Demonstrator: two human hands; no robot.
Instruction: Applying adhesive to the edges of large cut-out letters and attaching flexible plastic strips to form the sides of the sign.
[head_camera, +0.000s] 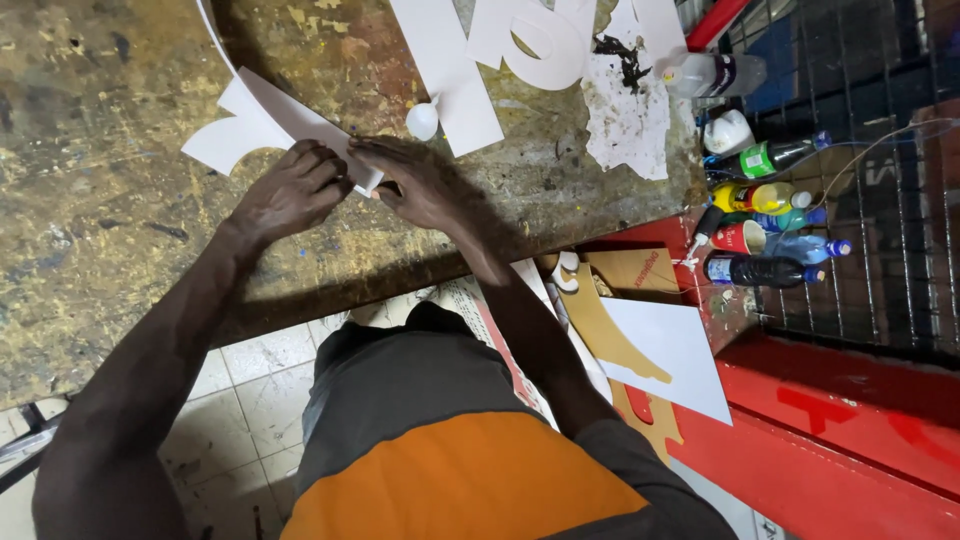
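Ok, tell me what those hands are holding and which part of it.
Both the left hand and the right hand press and pinch the near end of a white cut-out sheet piece against the worn workbench; the exact finger grip is hidden.

Your view is lit warmly and unevenly from above and a little ahead, so the worn worktop (120, 130) glows yellowish while your forearms throw a soft dark shadow along its near edge; the white cut-out sheets (450, 70) come close to glare and lose surface detail. Your left hand (290, 190) and right hand (415, 180) are fairly sharp; the bottles (765, 215) at the right sit in dimmer light, and straight lines bow towards the frame's edges.
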